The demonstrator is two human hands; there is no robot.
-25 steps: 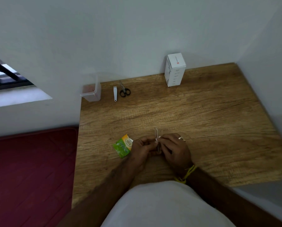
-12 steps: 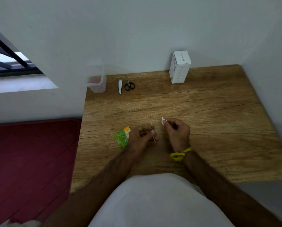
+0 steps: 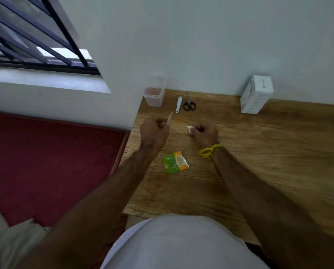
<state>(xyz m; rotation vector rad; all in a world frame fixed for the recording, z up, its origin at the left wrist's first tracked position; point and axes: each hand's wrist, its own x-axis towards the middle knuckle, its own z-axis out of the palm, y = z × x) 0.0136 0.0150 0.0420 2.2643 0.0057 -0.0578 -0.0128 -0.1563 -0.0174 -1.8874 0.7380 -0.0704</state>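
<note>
Ahead on counter (image 3: 259, 152): scissors (image 3: 189, 104), clipper (image 3: 178, 104), tub (image 3: 154, 97), box (image 3: 256, 95); sachet (image 3: 174, 162) nearer. Thin strip (image 3: 169, 119) pinched in fingers of left hand (image 3: 154, 131), slanting away-right; white scrap (image 3: 189, 129) pinched by right hand (image 3: 206, 132).

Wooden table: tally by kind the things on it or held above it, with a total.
Clear container: 1
White slim tool: 1
Black scissors: 1
White box: 1
Green sachet: 1
Thin tool, held: 1
White scrap, held: 1
Total: 7

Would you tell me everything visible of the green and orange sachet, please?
The sachet is a flat packet, green on the left, orange on the right, white at its right edge as if torn open; print unreadable. It lies askew on the wooden table, nearer the person than the left hand and right hand; neither touches it.
</note>
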